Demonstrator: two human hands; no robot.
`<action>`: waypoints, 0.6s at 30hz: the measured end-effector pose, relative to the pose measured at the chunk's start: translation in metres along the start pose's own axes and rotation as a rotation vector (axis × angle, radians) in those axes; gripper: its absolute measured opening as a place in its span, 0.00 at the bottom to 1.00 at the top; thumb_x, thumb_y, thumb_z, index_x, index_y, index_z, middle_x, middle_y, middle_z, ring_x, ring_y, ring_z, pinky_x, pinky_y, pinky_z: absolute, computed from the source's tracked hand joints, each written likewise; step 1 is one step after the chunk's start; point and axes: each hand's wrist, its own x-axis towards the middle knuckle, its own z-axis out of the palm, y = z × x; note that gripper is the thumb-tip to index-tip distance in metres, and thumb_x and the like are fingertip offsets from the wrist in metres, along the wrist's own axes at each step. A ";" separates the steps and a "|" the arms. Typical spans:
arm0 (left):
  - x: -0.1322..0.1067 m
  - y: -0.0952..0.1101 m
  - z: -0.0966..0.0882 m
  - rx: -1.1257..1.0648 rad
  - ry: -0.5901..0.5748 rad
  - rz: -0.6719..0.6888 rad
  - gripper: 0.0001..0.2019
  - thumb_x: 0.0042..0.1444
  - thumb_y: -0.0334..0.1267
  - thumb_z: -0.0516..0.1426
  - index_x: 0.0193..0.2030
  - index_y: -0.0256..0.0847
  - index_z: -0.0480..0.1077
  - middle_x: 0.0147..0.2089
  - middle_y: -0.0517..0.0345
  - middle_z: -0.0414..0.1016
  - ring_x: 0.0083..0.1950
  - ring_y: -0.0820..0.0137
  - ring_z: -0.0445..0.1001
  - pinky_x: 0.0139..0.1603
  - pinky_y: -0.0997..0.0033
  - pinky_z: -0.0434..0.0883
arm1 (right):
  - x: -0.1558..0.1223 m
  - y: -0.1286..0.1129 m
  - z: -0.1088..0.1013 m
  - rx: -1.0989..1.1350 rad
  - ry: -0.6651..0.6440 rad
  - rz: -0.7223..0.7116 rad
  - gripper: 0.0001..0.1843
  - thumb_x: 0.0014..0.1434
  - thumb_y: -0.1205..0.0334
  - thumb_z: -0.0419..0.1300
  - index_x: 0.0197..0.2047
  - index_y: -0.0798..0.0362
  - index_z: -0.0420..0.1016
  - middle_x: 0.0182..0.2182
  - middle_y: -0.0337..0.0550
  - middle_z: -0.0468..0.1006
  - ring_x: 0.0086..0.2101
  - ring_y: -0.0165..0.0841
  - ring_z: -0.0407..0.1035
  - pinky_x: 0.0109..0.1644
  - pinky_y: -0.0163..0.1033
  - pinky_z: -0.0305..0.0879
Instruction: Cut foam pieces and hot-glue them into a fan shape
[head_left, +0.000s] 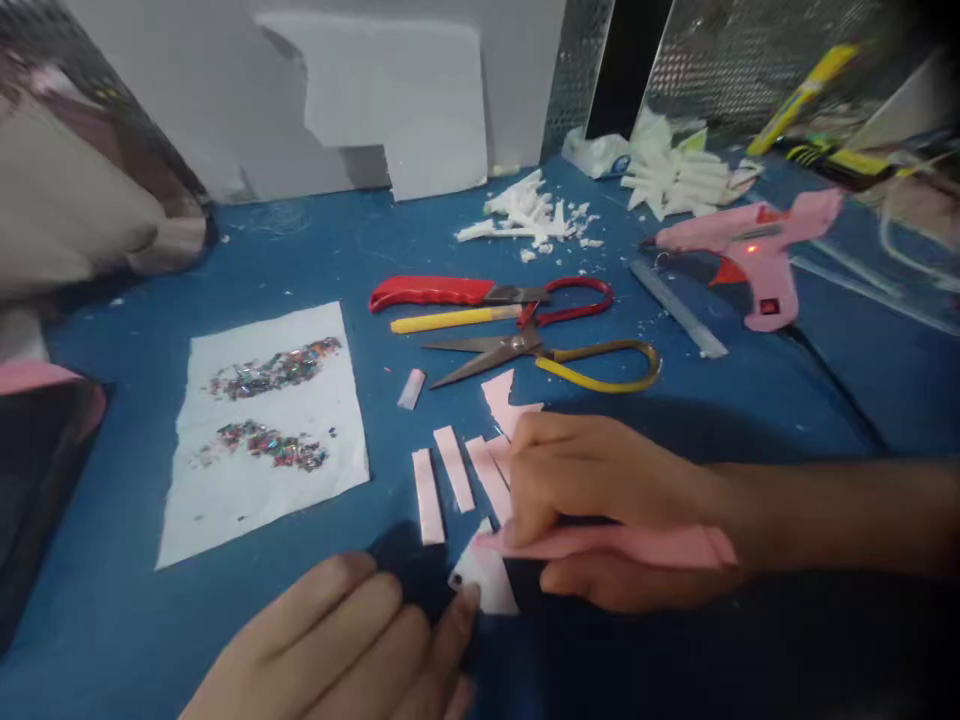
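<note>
My right hand (pixel 600 480) is closed round a slim pink pen-like tool (pixel 637 545); blur hides its exact kind. The tool's tip touches a small white, roughly triangular piece (pixel 491 585) with a dark dot at its left edge. My left hand (pixel 352 650), fingers curled, presses a fingertip on that piece's lower edge and holds it against the blue table (pixel 285 620). Just beyond lie several pale pink strips (pixel 429 495), partly covered by my right hand. An angular pink scrap (pixel 504 400) sits above them.
Scissors with yellow handles (pixel 517 348), a red-handled tool (pixel 435 291) and a yellow pen (pixel 450 321) lie ahead. A pink glue gun (pixel 750 240) with a lit red light is at right. A white sheet (pixel 262 510) bears glitter piles. White scraps (pixel 529 215) lie at the back.
</note>
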 end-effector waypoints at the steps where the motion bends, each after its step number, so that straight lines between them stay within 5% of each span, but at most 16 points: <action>1: 0.001 0.001 -0.001 -0.003 0.008 0.000 0.09 0.64 0.30 0.52 0.45 0.37 0.74 0.27 0.63 0.67 0.33 0.72 0.61 0.45 0.65 0.61 | -0.002 -0.002 0.001 0.024 0.007 -0.045 0.15 0.65 0.53 0.55 0.34 0.56 0.70 0.27 0.40 0.73 0.32 0.31 0.60 0.40 0.37 0.59; 5: 0.006 0.001 -0.003 -0.008 0.022 -0.007 0.10 0.63 0.30 0.53 0.46 0.38 0.74 0.27 0.64 0.66 0.33 0.71 0.61 0.44 0.65 0.61 | -0.006 -0.008 0.001 0.042 0.006 -0.131 0.15 0.66 0.57 0.52 0.29 0.55 0.67 0.21 0.36 0.68 0.27 0.29 0.59 0.37 0.37 0.59; 18: 0.007 0.002 -0.002 0.006 0.023 -0.012 0.10 0.62 0.29 0.53 0.45 0.38 0.74 0.27 0.64 0.67 0.34 0.71 0.62 0.44 0.65 0.62 | -0.002 -0.012 -0.005 0.088 0.003 -0.060 0.14 0.64 0.59 0.52 0.28 0.55 0.65 0.22 0.37 0.67 0.27 0.29 0.58 0.35 0.37 0.57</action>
